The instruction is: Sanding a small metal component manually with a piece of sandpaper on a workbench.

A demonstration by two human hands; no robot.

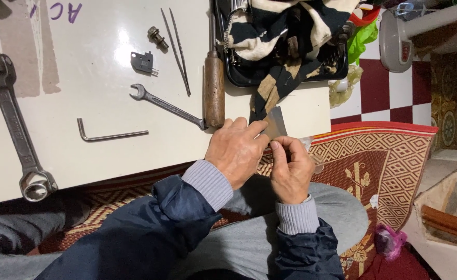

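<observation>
My left hand [235, 149] and my right hand [291, 168] meet at the near edge of a white table [83, 161]. Both pinch a small grey-brown square sheet [276, 122], which looks like sandpaper or thin metal. The left fingers hold its lower left edge, the right thumb and fingers its bottom. A bit of clear plastic [307, 142] shows behind my right hand. Both arms wear dark blue jacket sleeves with grey knit cuffs.
On the table lie a large ring spanner [14, 124], an L-shaped hex key [106, 136], a small open-end wrench [166, 106], a wooden-handled tool [214, 88], two thin rods [177, 49], a bolt [157, 37] and a small black part [143, 61]. A black tray [285, 72] holds striped cloth. A patterned mat [384, 171] covers the floor.
</observation>
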